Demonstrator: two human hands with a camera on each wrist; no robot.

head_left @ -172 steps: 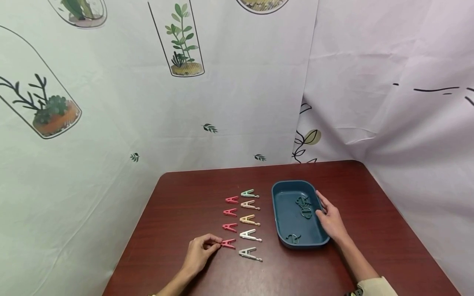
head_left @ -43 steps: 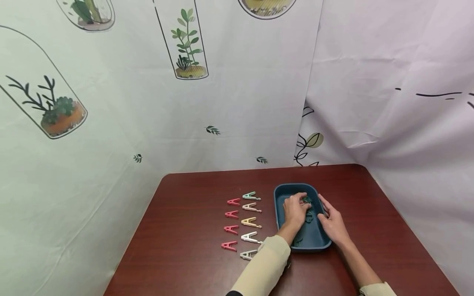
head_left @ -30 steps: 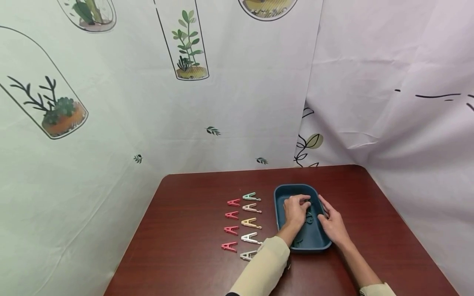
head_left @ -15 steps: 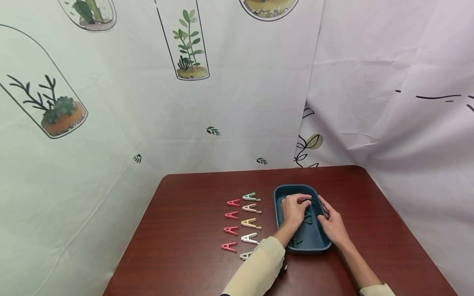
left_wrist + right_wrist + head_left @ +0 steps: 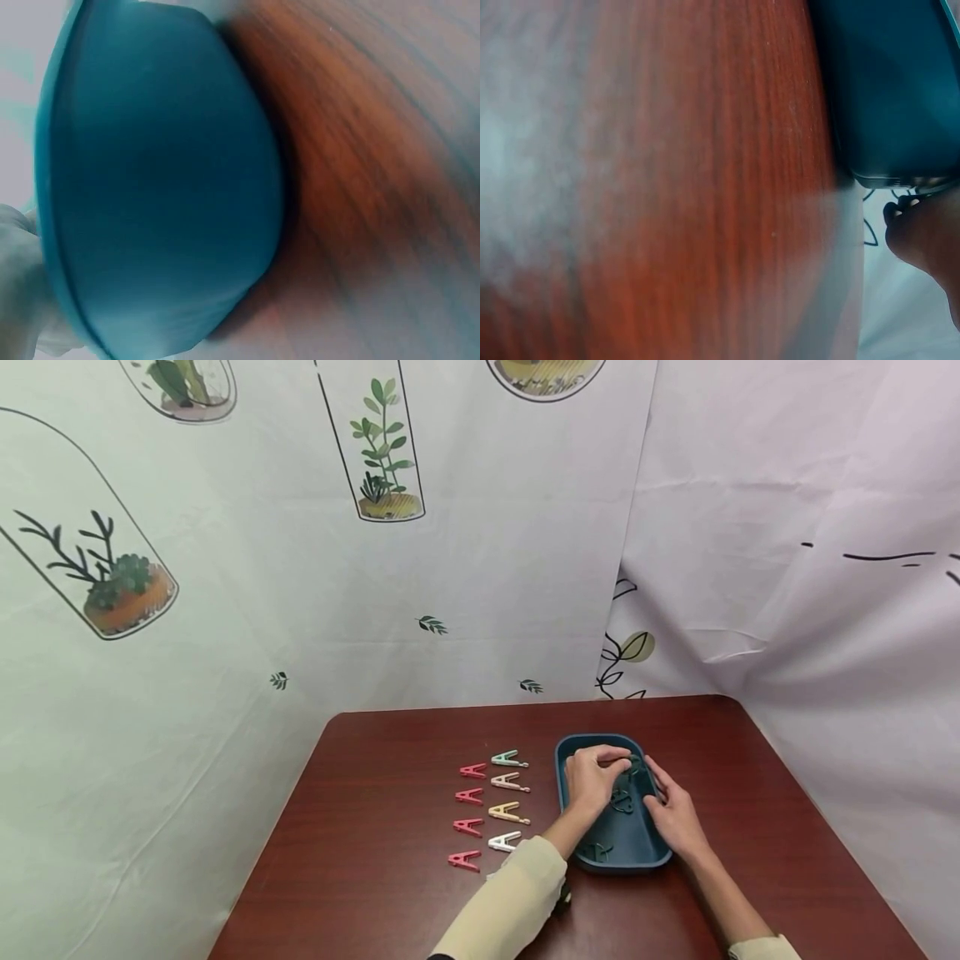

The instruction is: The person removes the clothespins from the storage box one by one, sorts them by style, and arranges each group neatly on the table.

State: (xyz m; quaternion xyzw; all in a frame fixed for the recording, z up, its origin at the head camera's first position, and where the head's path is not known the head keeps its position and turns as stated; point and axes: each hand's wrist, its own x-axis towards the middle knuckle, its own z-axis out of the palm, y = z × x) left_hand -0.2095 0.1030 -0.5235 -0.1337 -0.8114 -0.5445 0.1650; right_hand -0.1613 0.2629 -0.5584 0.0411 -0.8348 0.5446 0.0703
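In the head view my left hand (image 5: 588, 781) reaches over the left side of a blue rectangular tray (image 5: 630, 857). Its thumb and index finger pinch a small dark green plastic clip (image 5: 635, 766), partly hidden by the fingertips. Further dark green clips (image 5: 622, 801) lie below that hand, and another green clip (image 5: 598, 852) is near the tray's front end. My right hand (image 5: 677, 814) holds the tray's right rim, thumb on the inner side. The left wrist view shows the tray's outer wall (image 5: 165, 172); the right wrist view shows the tray wall (image 5: 900, 90) too.
Left of the tray, red clothespins (image 5: 465, 860) form one column. Beside it runs a second column with a green clothespin (image 5: 508, 759), a yellow clothespin (image 5: 508, 812) and a white clothespin (image 5: 504, 842). The left sleeve (image 5: 510, 893) covers most of the nearest one.
The left hand has left the nearest red clothespin and come over the tray. In the last second it shifted slightly left and up with the green clip. The right hand stays on the rim.
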